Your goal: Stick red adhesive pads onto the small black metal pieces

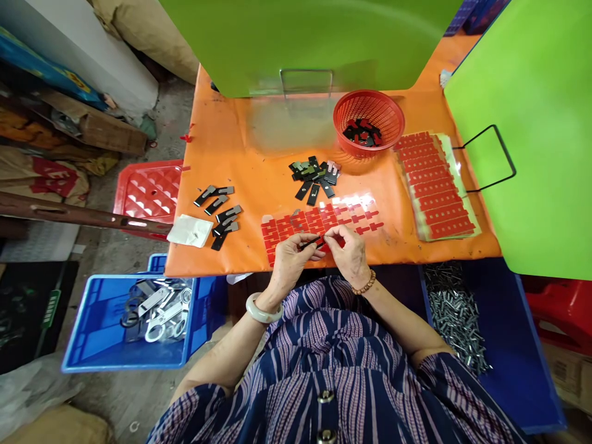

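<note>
My left hand is closed on a small flat black piece at the front edge of the orange table. My right hand pinches at the piece's right end; what lies between its fingertips is too small to make out. Just beyond both hands lies a sheet of red die-cut stickers, with gaps among the shapes on its right side. Farther back is a pile of black pieces, some with shiny tabs. More black pieces with grey tabs lie to the left.
A red plastic basket holding black and red pieces stands at the back. Stacked red sticker sheets lie right. Green boards border the table. Blue bins sit below, one with ring-ended parts, another with metal pins.
</note>
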